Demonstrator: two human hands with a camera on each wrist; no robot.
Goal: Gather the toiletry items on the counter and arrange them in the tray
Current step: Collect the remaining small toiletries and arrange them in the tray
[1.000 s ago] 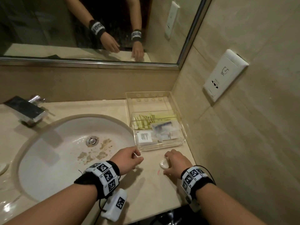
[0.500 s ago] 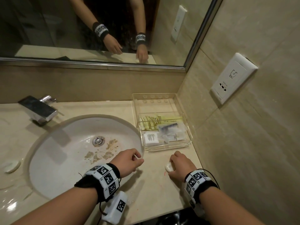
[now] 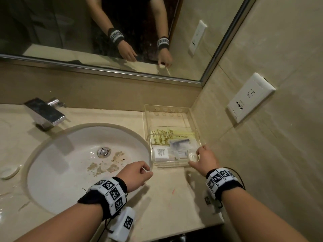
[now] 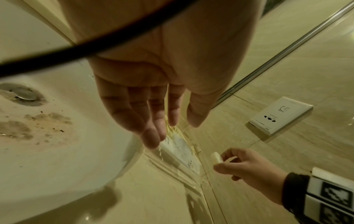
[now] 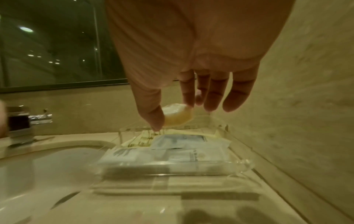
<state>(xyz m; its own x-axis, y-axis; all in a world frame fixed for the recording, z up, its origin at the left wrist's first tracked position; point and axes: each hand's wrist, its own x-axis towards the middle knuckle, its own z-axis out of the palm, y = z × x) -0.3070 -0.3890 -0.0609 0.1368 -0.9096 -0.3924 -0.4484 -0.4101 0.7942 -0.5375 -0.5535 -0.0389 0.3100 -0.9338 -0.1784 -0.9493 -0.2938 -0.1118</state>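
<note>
A clear plastic tray [image 3: 191,117] stands on the counter against the right wall, with white and yellow sachets [image 3: 180,147] lying in its near half. My right hand [image 3: 203,158] pinches a small round soap [image 5: 177,115] between thumb and forefinger, just above the tray's near right corner. The soap [image 4: 216,157] also shows in the left wrist view, held over the tray edge [image 4: 193,150]. My left hand [image 3: 138,173] hovers over the sink rim left of the tray, fingers hanging loose and holding nothing.
A white sink basin [image 3: 70,165] with brown residue near its drain fills the left. A chrome faucet [image 3: 45,113] stands behind it. A wall socket [image 3: 250,97] sits on the right wall. A small white dish [image 3: 9,172] lies at the far left.
My right hand lifted the soap off the counter and carried it forward and right to the tray's near corner. The left hand stayed by the sink rim.
</note>
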